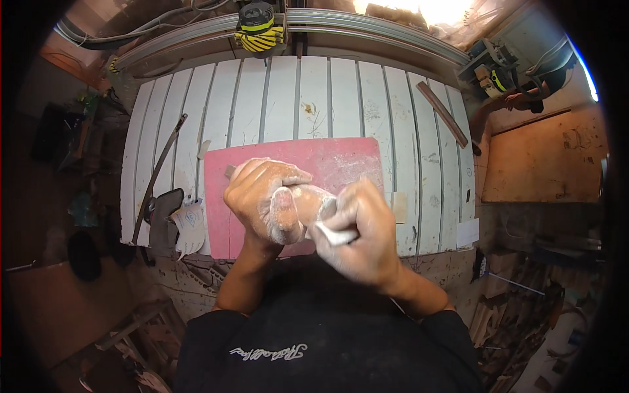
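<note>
Pale dust coats both of my hands. My left hand (259,200) is closed around a rounded, light tan piece (309,198), perhaps wood, mostly hidden by the fingers. Behind its knuckles a small grey-brown end (229,171) pokes out; whether it belongs to the same piece I cannot tell. My right hand (367,229) pinches a folded white sheet (337,234), like sandpaper, against the near right end of the tan piece. The two hands almost touch, above a dusty pink board (354,157).
The board lies on a white slatted table (252,98). A long dark curved strip (160,170) and a white printed piece (190,226) are at left. A brown wooden strip (442,114) lies far right. A machine rail (354,21) spans the back. Another person's hand (521,99) shows upper right.
</note>
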Tool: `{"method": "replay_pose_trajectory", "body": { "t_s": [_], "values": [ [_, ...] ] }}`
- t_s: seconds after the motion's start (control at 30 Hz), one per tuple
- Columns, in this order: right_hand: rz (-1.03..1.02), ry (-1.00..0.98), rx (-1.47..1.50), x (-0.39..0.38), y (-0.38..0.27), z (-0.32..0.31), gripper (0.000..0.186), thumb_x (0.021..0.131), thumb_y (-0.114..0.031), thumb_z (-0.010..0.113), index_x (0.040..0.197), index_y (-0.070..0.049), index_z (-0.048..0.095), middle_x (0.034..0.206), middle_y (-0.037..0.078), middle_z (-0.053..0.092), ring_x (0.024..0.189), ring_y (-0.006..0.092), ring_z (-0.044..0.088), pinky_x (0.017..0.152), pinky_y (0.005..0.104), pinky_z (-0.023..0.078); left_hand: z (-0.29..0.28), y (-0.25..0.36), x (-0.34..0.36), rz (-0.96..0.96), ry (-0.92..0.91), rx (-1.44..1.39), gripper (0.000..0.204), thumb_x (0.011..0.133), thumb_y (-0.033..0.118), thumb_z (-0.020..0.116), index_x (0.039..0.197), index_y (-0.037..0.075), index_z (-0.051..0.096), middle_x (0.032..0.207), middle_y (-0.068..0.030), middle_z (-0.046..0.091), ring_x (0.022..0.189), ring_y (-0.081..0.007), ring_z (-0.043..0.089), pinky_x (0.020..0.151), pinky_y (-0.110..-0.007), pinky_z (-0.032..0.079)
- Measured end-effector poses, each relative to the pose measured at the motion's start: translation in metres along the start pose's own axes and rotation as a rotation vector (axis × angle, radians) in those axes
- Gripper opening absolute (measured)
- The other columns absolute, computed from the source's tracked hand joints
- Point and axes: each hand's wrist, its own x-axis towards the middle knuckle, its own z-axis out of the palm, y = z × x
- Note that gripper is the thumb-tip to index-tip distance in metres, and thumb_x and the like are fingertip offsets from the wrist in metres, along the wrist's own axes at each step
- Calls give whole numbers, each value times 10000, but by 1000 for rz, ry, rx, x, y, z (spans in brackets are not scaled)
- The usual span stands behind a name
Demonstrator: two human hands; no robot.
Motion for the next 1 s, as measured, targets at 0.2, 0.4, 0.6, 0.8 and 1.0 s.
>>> {"method": "replay_pose_trajectory", "body": {
  "t_s": [0.2,0.4,0.6,0.8,1.0],
  "values": [
    [201,134,-13,22,12,-24,263,807,34,823,794,-55,576,858,73,526,767,178,526,678,327,443,-11,7,1,-14,-61,69,517,915,357,435,704,-33,702,685,-167,717,649,-325,707,684,-420,547],
    [132,-16,8,1,-3,-8,257,833,51,796,811,-62,566,903,47,510,805,115,494,700,284,427,-6,9,2,-21,-66,80,518,919,357,437,704,-29,707,686,-174,716,657,-323,712,695,-422,549],
    [39,-22,8,-2,-6,-3,258,819,56,804,827,-63,575,887,53,514,795,142,506,700,308,440,-2,2,0,-12,5,9,441,896,359,512,663,37,703,650,-108,690,588,-301,655,634,-398,500],
    [133,75,-62,8,1,-4,279,751,15,853,807,-52,588,854,101,537,745,237,546,660,367,449,-5,4,1,-3,4,35,434,894,359,517,662,41,701,647,-107,685,584,-299,652,625,-399,489],
    [114,39,-105,14,4,-10,285,753,22,830,818,-65,567,834,92,533,740,246,535,650,377,433,-10,12,3,-27,-72,114,523,914,354,421,703,-33,703,686,-167,718,624,-323,687,682,-409,541]
  ]
}}
